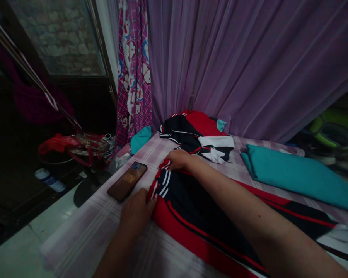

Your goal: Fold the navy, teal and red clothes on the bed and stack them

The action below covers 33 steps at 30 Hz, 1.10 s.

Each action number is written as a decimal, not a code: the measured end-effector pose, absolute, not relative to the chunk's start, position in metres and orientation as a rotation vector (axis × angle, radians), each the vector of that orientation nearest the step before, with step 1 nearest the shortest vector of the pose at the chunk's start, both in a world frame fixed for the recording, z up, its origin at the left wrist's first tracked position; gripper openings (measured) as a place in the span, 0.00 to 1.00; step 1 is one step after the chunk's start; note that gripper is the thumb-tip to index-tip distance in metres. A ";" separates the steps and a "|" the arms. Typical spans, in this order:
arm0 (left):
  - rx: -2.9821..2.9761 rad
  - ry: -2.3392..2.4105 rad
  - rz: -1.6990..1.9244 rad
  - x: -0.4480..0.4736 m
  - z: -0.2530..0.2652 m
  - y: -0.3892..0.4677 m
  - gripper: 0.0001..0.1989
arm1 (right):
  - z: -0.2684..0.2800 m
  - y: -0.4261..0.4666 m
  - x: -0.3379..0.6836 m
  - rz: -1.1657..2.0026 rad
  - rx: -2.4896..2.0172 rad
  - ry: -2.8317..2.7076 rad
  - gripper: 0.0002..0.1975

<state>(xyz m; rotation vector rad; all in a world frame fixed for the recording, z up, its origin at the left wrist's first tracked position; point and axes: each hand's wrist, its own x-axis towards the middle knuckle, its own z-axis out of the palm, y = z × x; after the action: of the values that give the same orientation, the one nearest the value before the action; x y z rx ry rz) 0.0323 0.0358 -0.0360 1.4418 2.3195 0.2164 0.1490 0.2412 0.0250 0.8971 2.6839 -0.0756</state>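
A red, navy and white track jacket [203, 204] lies stretched out on the bed, its striped ribbed hem toward the left. My left hand [136, 208] pinches the near corner of that hem. At the far corner, my right hand [178, 159] has its fingers closed on the same edge, and my right forearm crosses above the cloth and hides part of it. A brown phone [127, 181] rests face down just left of the hem. Beyond my right hand lies a second garment [197, 133] in matching colours, loosely heaped.
A folded teal cloth [298, 175] lies at the right on the checked bedsheet [89, 235]. Purple curtains [220, 65] hang behind the bed. On the floor at left are a spray can [50, 180] and a red bag [58, 143]. A small teal cloth [141, 139] sits at the bed's far corner.
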 end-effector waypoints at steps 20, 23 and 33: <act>1.787 1.954 0.718 0.138 0.014 0.020 0.13 | 0.065 0.244 0.316 -0.385 1.306 2.942 0.14; 2.104 1.809 0.529 0.186 0.010 0.015 0.11 | 0.045 0.236 0.376 -0.465 1.415 2.967 0.15; 2.233 1.407 0.237 0.231 -0.005 0.023 0.18 | -0.057 0.180 0.460 -0.337 1.678 2.972 0.24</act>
<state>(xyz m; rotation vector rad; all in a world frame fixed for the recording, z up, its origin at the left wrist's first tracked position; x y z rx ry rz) 0.2306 0.0227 -0.0051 2.2329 1.4067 0.2375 0.4600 0.1802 -0.0568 1.6780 2.9718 -0.3372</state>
